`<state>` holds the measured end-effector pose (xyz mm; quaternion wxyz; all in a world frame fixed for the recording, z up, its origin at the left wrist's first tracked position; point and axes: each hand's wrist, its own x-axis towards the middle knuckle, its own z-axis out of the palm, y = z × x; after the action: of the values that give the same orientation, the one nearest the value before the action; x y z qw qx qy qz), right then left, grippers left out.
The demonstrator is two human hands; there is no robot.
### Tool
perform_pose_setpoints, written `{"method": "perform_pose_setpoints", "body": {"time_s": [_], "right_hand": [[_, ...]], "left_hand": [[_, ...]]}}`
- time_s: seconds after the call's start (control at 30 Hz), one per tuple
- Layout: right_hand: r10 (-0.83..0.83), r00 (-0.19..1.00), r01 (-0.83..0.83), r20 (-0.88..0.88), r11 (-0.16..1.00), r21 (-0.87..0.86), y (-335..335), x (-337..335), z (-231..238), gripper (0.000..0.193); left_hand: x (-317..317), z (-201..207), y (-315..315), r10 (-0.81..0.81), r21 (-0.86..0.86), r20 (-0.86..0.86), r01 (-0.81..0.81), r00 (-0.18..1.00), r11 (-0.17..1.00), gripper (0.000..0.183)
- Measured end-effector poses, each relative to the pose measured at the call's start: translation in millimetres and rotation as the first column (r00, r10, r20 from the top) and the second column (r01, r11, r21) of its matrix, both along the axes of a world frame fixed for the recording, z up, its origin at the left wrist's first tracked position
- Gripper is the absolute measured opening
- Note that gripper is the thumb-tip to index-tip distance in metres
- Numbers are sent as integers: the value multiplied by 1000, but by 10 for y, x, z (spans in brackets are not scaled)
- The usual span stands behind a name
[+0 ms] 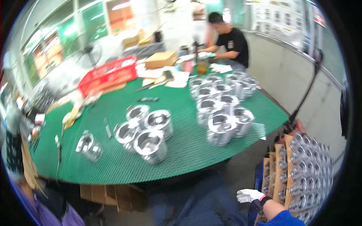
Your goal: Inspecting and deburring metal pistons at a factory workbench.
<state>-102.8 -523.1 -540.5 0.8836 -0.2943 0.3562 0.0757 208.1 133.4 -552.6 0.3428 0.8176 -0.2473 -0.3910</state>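
Note:
My right hand [249, 195], in a white glove, is at the lower right beside the stacked metal parts. Its fingers are stretched out, and I see nothing held in it. My left hand is out of view. The stack [309, 169] holds many rows of shiny ring-shaped metal parts, with brown cardboard sheets [289, 165] between layers. On the green ribbed table mat [188, 158] stands a group of hollow silver metal cylinders [151, 146]. A larger group of the same cylinders [221, 129] stands to its right. Another cylinder [91, 151] lies at the left.
A red plastic crate [109, 75] and a cardboard box [161, 60] sit at the far side. A person in black [235, 43] works there. At the left edge another person's purple garment [56, 213] shows. A dark stand arm [307, 88] rises at the right.

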Motion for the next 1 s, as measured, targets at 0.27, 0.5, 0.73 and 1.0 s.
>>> {"method": "perform_pose_setpoints", "body": {"time_s": [0.27, 0.5, 0.73, 1.0], "right_hand": [[304, 851, -306, -429, 950, 65, 630, -959, -1187, 47], [695, 718, -317, 11, 341, -885, 459, -1122, -1082, 20], [129, 989, -82, 71, 886, -456, 621, -1803, -1696, 31], [-451, 845, 512, -289, 837, 193, 1035, -2053, -1990, 36]], "left_hand": [[285, 357, -357, -525, 726, 130, 280, 841, 628, 31], [431, -37, -457, -507, 728, -101, 411, 856, 548, 32], [960, 2, -758, -492, 735, -132, 418, 861, 534, 34], [2280, -191, -1788, -423, 633, 178, 226, 888, 740, 36]]}}
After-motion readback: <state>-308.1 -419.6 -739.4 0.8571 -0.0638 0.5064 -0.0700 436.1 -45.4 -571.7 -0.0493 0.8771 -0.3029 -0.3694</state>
